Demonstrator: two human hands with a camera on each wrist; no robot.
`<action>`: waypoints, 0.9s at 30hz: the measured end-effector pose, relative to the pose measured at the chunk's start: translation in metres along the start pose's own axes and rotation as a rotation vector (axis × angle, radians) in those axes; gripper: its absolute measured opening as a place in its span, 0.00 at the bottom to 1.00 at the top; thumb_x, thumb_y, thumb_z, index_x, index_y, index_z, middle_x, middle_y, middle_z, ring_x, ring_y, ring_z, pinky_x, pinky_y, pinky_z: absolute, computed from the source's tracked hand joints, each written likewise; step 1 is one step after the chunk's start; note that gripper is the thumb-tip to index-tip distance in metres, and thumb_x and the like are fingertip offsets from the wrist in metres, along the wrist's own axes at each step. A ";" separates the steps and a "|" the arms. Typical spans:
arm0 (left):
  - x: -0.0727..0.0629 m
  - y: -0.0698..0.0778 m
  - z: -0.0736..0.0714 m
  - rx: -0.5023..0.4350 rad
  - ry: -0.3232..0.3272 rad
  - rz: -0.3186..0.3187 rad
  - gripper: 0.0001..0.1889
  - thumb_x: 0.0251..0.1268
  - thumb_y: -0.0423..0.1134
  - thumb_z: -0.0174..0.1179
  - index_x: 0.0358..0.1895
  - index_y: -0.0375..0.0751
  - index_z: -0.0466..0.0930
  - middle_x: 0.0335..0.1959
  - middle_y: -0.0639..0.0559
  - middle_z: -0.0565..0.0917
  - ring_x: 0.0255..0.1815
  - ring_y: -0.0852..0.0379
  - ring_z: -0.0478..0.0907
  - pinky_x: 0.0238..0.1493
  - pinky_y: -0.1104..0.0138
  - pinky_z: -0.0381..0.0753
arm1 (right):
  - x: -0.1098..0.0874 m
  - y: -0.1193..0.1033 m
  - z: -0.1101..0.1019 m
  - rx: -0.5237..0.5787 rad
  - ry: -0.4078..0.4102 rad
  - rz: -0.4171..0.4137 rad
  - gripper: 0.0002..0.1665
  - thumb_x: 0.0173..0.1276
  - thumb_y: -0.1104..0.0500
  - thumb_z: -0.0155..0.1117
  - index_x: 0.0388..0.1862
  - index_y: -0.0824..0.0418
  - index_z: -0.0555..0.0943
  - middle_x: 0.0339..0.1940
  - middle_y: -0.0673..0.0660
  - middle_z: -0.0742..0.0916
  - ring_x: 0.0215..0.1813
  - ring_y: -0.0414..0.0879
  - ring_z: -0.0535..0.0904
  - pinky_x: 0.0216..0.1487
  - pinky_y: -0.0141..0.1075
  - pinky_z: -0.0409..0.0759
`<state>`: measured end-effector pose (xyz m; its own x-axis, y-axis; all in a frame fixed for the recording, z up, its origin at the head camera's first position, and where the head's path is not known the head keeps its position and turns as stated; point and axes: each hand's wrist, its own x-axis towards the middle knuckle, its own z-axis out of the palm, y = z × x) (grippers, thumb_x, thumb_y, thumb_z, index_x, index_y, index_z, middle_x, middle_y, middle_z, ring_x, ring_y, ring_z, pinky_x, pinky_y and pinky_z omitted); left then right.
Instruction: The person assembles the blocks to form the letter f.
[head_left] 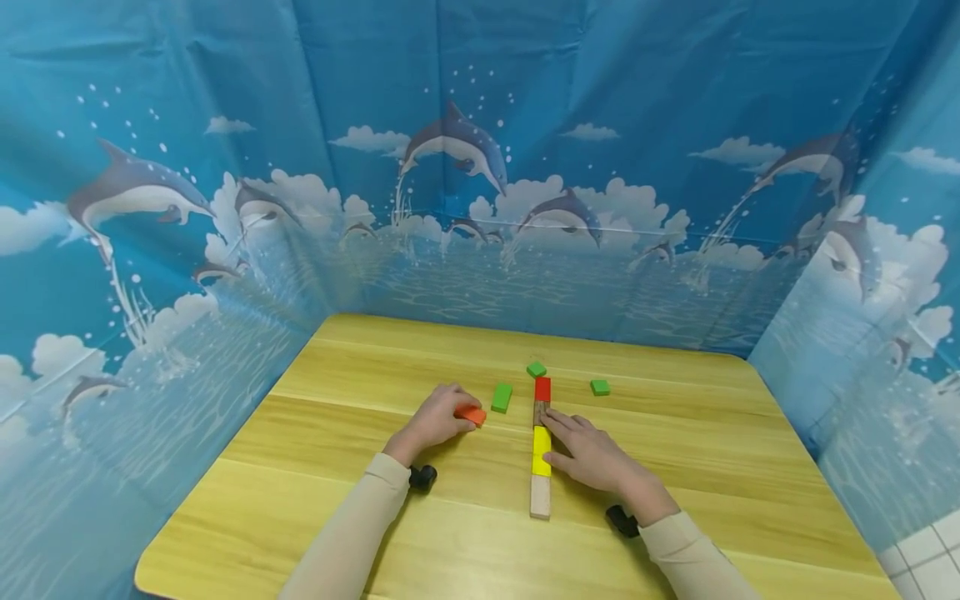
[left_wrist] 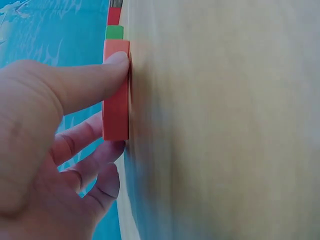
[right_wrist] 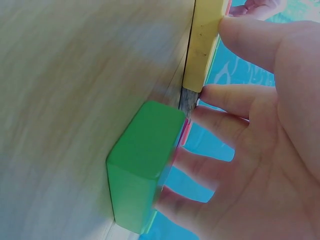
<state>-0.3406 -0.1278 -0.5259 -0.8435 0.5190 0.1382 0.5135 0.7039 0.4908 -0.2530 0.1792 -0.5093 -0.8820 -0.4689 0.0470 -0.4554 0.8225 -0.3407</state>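
Between the thumb and fingers of my left hand (head_left: pixel 433 422) is an orange-red block (head_left: pixel 472 415), lying low against the tabletop in the left wrist view. To its right, a straight row runs toward me: a red block (head_left: pixel 542 388), a dark brown one (head_left: pixel 538 413), a yellow one (head_left: pixel 541 451) and a pale wooden one (head_left: pixel 540 497). My right hand (head_left: pixel 594 457) lies along the row's right side with fingers extended. Its thumb touches the yellow block and a fingertip reaches the brown one.
One green block (head_left: pixel 502 397) lies between the left hand and the row. A second green block (head_left: pixel 536 368) sits just beyond the red end, and a third green block (head_left: pixel 600 387) lies right of it. A dolphin-print curtain (head_left: pixel 480 275) surrounds the wooden table (head_left: pixel 712 467).
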 end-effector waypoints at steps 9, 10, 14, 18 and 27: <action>0.001 0.008 0.001 -0.007 -0.006 -0.002 0.16 0.65 0.46 0.71 0.54 0.53 0.86 0.47 0.58 0.77 0.46 0.56 0.69 0.46 0.62 0.73 | -0.002 0.001 -0.001 0.010 -0.006 0.002 0.41 0.77 0.45 0.60 0.81 0.57 0.60 0.81 0.59 0.61 0.76 0.68 0.59 0.66 0.68 0.64; 0.000 0.009 0.002 -0.009 -0.002 -0.002 0.15 0.64 0.46 0.71 0.54 0.53 0.86 0.46 0.57 0.77 0.46 0.55 0.69 0.46 0.62 0.74 | -0.002 0.001 -0.001 0.010 -0.005 0.000 0.41 0.77 0.45 0.60 0.81 0.57 0.59 0.81 0.59 0.61 0.76 0.68 0.59 0.66 0.67 0.64; 0.001 0.012 0.004 -0.010 0.008 0.001 0.15 0.64 0.46 0.71 0.53 0.53 0.86 0.46 0.57 0.78 0.47 0.55 0.69 0.47 0.61 0.74 | -0.002 0.002 -0.001 0.015 0.001 -0.013 0.41 0.77 0.45 0.60 0.81 0.58 0.59 0.81 0.60 0.61 0.76 0.69 0.59 0.66 0.67 0.64; 0.005 0.016 0.006 -0.010 0.002 0.021 0.15 0.64 0.48 0.71 0.53 0.54 0.86 0.46 0.58 0.79 0.47 0.57 0.71 0.49 0.61 0.75 | -0.001 0.003 -0.001 0.015 0.000 -0.009 0.41 0.77 0.45 0.60 0.81 0.58 0.60 0.81 0.60 0.61 0.76 0.68 0.59 0.66 0.67 0.64; 0.014 0.031 0.012 -0.013 -0.021 0.045 0.15 0.64 0.48 0.71 0.53 0.54 0.86 0.45 0.59 0.79 0.45 0.58 0.74 0.48 0.62 0.77 | -0.001 0.003 0.000 0.019 -0.015 0.012 0.42 0.76 0.44 0.60 0.82 0.56 0.59 0.82 0.58 0.60 0.77 0.67 0.59 0.67 0.65 0.64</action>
<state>-0.3345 -0.0926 -0.5195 -0.8160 0.5603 0.1422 0.5487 0.6731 0.4958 -0.2538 0.1817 -0.5101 -0.8853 -0.4642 0.0284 -0.4424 0.8219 -0.3589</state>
